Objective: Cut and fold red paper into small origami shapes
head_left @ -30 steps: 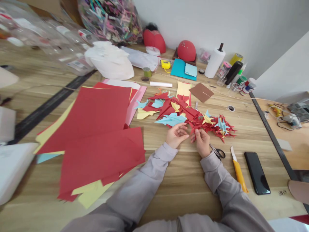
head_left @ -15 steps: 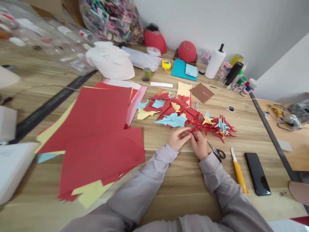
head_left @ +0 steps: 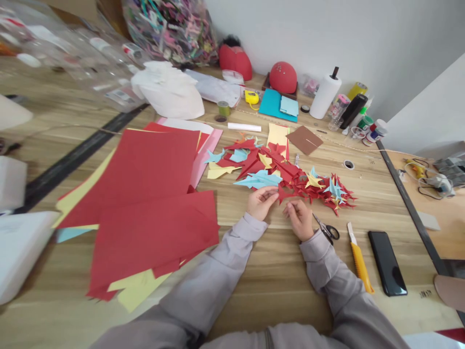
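Evidently, in the head view, plenty is done: a pile of folded red, blue and yellow paper spreads at twelve o'clock from our hands. Our left hand pinches a red piece between thumb and fingers, at the pile's six o'clock edge; whether its folding is finished, we cannot tell. Our right hand curls half closed just beside it, its grip unclear. At nine o'clock, red sheets lie flat, so we judge much paper is unfolded.
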Demonstrator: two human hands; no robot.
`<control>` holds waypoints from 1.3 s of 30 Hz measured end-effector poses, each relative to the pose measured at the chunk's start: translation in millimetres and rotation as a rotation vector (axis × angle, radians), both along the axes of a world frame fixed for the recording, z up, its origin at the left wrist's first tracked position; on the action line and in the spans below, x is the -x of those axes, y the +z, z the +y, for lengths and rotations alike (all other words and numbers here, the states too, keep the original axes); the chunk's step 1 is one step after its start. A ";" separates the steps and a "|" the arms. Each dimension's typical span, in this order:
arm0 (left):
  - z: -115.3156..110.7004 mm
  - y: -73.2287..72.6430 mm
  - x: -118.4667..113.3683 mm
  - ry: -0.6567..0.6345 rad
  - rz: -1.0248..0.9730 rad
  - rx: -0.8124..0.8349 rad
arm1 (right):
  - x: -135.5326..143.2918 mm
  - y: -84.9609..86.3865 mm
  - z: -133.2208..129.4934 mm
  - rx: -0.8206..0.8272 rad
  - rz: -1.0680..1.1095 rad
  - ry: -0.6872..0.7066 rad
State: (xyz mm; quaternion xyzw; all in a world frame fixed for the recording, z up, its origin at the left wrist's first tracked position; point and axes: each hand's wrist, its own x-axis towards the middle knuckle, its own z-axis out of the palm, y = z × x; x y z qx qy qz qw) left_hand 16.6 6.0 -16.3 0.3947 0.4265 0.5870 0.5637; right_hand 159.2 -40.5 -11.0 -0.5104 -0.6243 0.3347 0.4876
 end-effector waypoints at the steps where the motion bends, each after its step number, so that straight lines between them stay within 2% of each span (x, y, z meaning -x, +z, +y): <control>1: 0.7 -0.1 1.0 0.002 -0.035 0.018 | -0.2 0.5 1.3 0.017 0.073 -0.028; 3: 1.1 0.6 2.2 -0.023 -0.092 0.045 | -0.6 2.2 4.3 0.051 0.231 -0.051; 7: -2.1 5.7 2.0 -0.126 -0.045 0.013 | 0.2 3.6 9.1 0.155 0.397 0.059; 12: -5.8 9.6 0.5 -0.186 0.019 -0.005 | 1.0 2.1 12.0 0.211 0.383 0.025; 22: -5.0 10.2 2.3 -0.204 0.087 -0.020 | -2.4 7.4 13.3 0.246 0.383 0.015; 27: -4.5 11.6 4.6 -0.227 0.086 -0.003 | -3.9 6.6 12.4 0.263 0.382 0.041; 32: -3.3 6.4 5.0 -0.227 0.100 -0.012 | -3.9 7.2 12.8 0.249 0.372 0.051; 39: -3.1 5.0 4.0 -0.259 0.041 0.016 | -3.3 6.8 13.0 0.228 0.381 0.051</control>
